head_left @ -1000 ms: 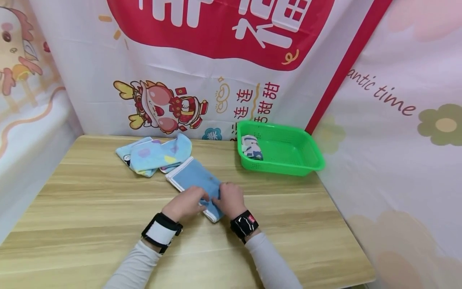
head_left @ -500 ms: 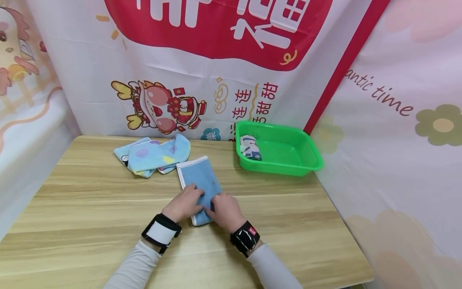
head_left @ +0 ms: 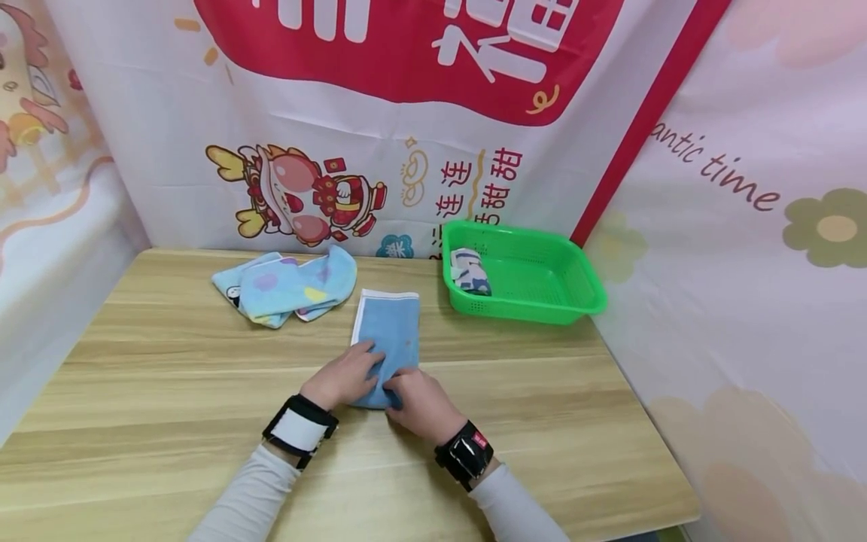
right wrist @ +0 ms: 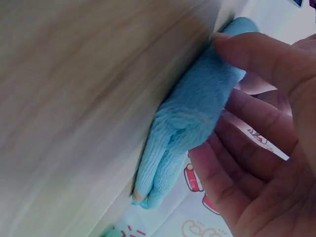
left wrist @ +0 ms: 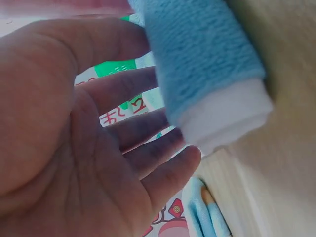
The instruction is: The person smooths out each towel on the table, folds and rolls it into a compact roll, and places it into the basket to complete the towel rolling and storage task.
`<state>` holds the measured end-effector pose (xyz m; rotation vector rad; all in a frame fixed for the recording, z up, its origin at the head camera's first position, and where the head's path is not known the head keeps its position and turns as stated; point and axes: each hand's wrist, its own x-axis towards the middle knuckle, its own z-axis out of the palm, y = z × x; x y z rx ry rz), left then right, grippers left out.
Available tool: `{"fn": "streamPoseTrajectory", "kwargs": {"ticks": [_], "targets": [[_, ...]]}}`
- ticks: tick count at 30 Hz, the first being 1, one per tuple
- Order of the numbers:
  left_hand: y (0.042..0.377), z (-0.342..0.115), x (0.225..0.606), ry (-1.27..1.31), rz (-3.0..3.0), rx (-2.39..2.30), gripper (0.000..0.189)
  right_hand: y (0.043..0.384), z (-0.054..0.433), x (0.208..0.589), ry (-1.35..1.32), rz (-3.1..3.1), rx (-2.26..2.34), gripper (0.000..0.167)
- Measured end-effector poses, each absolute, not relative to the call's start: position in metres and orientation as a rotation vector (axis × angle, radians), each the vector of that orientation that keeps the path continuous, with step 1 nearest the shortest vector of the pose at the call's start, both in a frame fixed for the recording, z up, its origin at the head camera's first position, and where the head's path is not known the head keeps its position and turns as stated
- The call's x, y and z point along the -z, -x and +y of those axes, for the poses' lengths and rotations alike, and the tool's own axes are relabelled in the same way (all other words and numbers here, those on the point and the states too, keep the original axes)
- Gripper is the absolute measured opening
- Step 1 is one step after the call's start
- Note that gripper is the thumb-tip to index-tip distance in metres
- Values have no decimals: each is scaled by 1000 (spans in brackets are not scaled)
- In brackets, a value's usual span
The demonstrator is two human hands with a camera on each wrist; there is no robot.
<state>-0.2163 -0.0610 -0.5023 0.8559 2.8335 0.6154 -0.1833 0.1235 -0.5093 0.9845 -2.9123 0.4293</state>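
Observation:
A folded blue towel (head_left: 389, 324) with white edging lies lengthwise on the table, its near end between my two hands. My left hand (head_left: 345, 374) grips its near left side with bent fingers; the left wrist view shows thumb and fingertips against the blue pile (left wrist: 202, 49). At the near right corner, my right hand (head_left: 425, 406) pinches the towel. From the right wrist, the towel's near end (right wrist: 197, 94) looks thick and rolled over, with the thumb on one side and fingers on the other. Part of that end is hidden in the head view.
A light-blue patterned towel (head_left: 294, 290) lies loosely folded at the back left of the wooden table (head_left: 169, 421). At the back right stands a green basket (head_left: 528, 307), with a rolled white-and-blue cloth (head_left: 470, 271) at its left end. Fabric backdrops (head_left: 406, 128) hang behind.
The blue towel has turned from slanting to nearly straight away from me. My right hand has come nearer to me, and the near end now looks turned over.

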Motion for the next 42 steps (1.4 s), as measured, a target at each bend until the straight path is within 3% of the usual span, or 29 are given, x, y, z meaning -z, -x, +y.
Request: {"fn": "streamPoseTrajectory", "kwargs": {"ticks": [11, 19, 24, 37, 42], "targets": [[214, -61, 488, -922, 2728, -817, 7, 192, 123, 513, -973, -2883, -358, 5], [211, -60, 488, -896, 2725, -765, 24, 208, 125, 516, -903, -2977, -468, 14], [213, -62, 491, -933, 2739, -784, 17, 215, 126, 516, -896, -3006, -521, 18], [217, -59, 501, -907, 2825, -799, 22, 203, 132, 510, -928, -2776, -524, 10], [219, -59, 503, -874, 2838, -873, 22, 202, 132, 511, -960, -2827, -409, 20]]}}
